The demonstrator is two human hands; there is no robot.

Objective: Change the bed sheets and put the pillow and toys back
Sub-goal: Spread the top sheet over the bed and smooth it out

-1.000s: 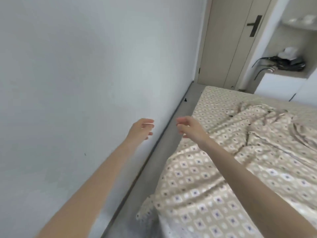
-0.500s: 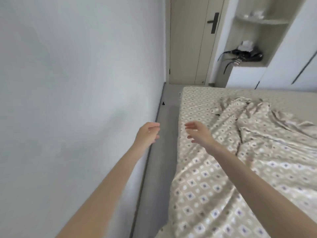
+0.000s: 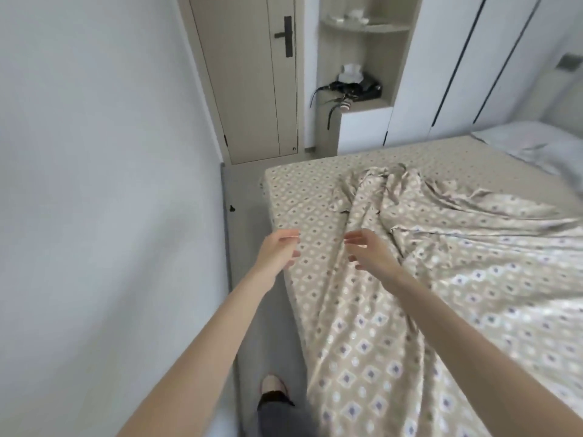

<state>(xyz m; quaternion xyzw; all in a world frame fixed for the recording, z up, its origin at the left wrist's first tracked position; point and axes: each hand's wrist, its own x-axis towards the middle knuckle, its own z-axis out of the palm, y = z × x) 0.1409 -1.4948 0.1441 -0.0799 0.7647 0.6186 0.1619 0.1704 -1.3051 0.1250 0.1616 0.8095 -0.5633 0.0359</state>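
Note:
A beige sheet with a diamond pattern (image 3: 410, 310) lies over the bed, flat at the far corner and bunched into folds (image 3: 388, 197) across the middle. My left hand (image 3: 279, 250) hovers above the bed's left edge with loosely curved fingers, holding nothing. My right hand (image 3: 369, 250) reaches over the sheet just left of the folds, fingers spread, also holding nothing. A white pillow or bedding (image 3: 542, 146) lies at the far right by the headboard. No toys are in view.
A white wall (image 3: 110, 184) runs close along the left, leaving a narrow grey floor strip (image 3: 246, 190) beside the bed. A beige door (image 3: 252, 80) stands at the far end, next to shelves with dark cables (image 3: 350, 88). My foot (image 3: 273, 386) is on the floor.
The view has swung right, showing more of the bed and the wardrobe. Both hands have moved from over the floor gap to over the bed's edge, still holding nothing.

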